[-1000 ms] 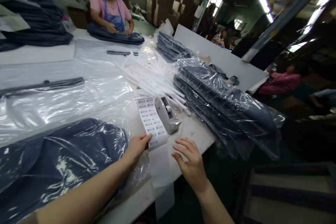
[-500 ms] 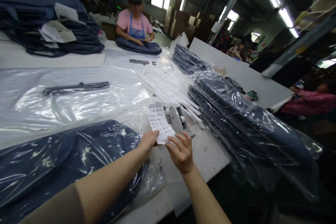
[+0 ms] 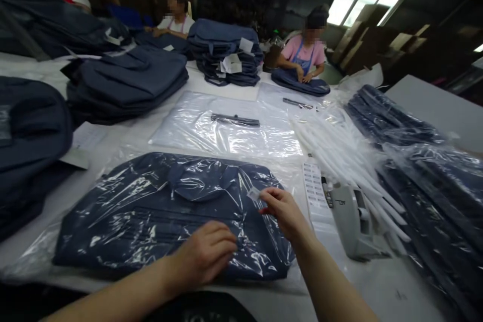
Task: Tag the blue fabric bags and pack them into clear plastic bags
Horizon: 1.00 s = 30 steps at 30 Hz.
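Observation:
A navy fabric bag (image 3: pixel 151 231) lies flat in clear plastic wrapping on the table in front of me. My right hand (image 3: pixel 281 209) pinches a small white sticker label (image 3: pixel 253 193) between thumb and fingers, over the bag's right part. Over the bag's lower middle is my left hand (image 3: pixel 207 251), its fingers together and curled down. Whatever lies under those fingers is hidden. The sheet of printed stickers (image 3: pixel 316 188) lies right of the bag, beside a grey tape dispenser (image 3: pixel 349 221).
White plastic strips (image 3: pixel 339 146) lie behind the dispenser. Wrapped navy bags (image 3: pixel 433 211) are stacked at right, unwrapped bags (image 3: pixel 128 80) at left. Clear plastic bags (image 3: pixel 192 115) lie beyond, with a dark strip (image 3: pixel 236 120) on top. A co-worker (image 3: pixel 305 55) handles a bag opposite.
Both hands have left the sticker sheet, which now lies on the table. My right hand now holds one small label over the wrapped bag. The view has turned left.

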{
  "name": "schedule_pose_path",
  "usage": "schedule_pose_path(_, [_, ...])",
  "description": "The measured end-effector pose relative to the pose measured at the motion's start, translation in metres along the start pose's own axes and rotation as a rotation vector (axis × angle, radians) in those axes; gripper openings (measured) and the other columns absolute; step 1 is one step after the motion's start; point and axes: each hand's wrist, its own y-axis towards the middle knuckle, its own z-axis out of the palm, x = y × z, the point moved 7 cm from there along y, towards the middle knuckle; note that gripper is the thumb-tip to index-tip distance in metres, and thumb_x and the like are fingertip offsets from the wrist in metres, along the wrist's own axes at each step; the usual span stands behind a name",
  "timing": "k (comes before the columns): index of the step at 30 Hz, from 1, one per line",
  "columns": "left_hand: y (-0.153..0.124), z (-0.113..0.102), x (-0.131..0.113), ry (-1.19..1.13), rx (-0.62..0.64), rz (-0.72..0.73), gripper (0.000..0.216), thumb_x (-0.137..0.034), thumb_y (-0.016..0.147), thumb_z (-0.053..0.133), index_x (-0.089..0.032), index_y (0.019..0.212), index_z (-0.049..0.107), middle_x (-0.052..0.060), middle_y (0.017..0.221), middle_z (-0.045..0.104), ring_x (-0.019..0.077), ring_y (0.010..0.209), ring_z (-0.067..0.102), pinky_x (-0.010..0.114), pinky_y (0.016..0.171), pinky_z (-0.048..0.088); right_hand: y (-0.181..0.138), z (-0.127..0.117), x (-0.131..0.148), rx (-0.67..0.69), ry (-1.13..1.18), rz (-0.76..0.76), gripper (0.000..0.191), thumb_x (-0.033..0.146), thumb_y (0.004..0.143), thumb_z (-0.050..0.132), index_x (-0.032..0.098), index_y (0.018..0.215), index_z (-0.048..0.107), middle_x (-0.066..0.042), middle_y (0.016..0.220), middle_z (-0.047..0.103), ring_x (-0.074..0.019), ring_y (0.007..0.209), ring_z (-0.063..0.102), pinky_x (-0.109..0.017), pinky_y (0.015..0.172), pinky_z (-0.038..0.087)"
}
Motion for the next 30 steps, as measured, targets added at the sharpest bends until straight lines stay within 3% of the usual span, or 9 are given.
schedule_pose_path(4, [-0.055,-0.052,0.079,0.253,-0.136,-0.226,0.024,-0.024,0.091,0.052,-0.022,0.112,0.064,0.004,0.113,0.066,0.0224,0.11,0.054,0.037,0.098,0.041,0.042,0.099,-0.015,0.196,-0.147,0.127,0.02,0.035,0.065,0.07,0.016,0.066,0.064,0.001,0.068,0.056,-0.0107,0.063,0.051,-0.022,0.049,0.049])
schedule_pose_path(8, [-0.074,-0.072,0.123,0.381,-0.176,-0.253,0.029,-0.031,0.093,0.051,-0.021,0.118,0.062,0.003,0.121,0.063,0.0236,0.117,0.05,0.039,0.103,0.036,0.07,0.141,-0.049,0.201,-0.277,0.211,0.011,0.025,0.067,0.067,0.015,0.065,0.065,0.001,0.063,0.055,-0.0101,0.059,0.051,-0.02,0.046,0.048])
schedule_pose_path(14, [-0.063,-0.078,0.137,0.38,-0.176,-0.153,0.031,-0.033,0.095,0.048,-0.021,0.12,0.061,0.003,0.121,0.063,0.0228,0.118,0.049,0.038,0.101,0.035,0.084,0.142,-0.073,0.145,-0.453,0.264,0.01,0.024,0.071,0.066,0.015,0.068,0.064,0.003,0.058,0.053,-0.0092,0.051,0.049,-0.021,0.044,0.046])
schedule_pose_path(19, [-0.052,-0.063,0.142,0.392,-0.017,-0.079,0.035,-0.036,0.096,0.047,-0.024,0.127,0.057,0.001,0.131,0.057,0.025,0.126,0.043,0.04,0.106,0.027,0.092,0.142,-0.077,0.155,-0.603,0.266,0.011,0.027,0.074,0.064,0.017,0.069,0.065,0.004,0.053,0.052,-0.0094,0.044,0.048,-0.022,0.042,0.042])
schedule_pose_path(24, [-0.053,-0.044,0.16,0.38,0.124,-0.131,0.042,-0.045,0.094,0.047,-0.028,0.132,0.052,0.002,0.135,0.054,0.0256,0.134,0.036,0.044,0.113,0.012,0.095,0.142,-0.072,0.164,-0.79,0.234,0.013,0.028,0.075,0.063,0.017,0.071,0.068,0.0,0.055,0.058,-0.0142,0.046,0.055,-0.027,0.049,0.047])
schedule_pose_path(27, [-0.054,-0.035,0.166,0.383,0.128,-0.119,0.045,-0.052,0.093,0.046,-0.029,0.131,0.053,0.002,0.132,0.056,0.0245,0.133,0.037,0.044,0.114,0.007,0.083,0.142,-0.064,0.114,-0.923,0.137,0.02,0.028,0.077,0.061,0.017,0.091,0.072,-0.01,0.079,0.069,-0.0258,0.076,0.066,-0.039,0.073,0.052])
schedule_pose_path(30, [-0.053,-0.028,0.169,0.408,0.104,-0.107,0.048,-0.057,0.092,0.044,-0.03,0.131,0.053,0.001,0.133,0.056,0.0235,0.133,0.038,0.043,0.114,0.005,0.063,0.154,-0.052,0.119,-1.074,-0.15,0.051,0.037,0.082,0.058,0.021,0.131,0.053,-0.015,0.126,0.059,-0.0348,0.12,0.05,-0.053,0.102,0.035])
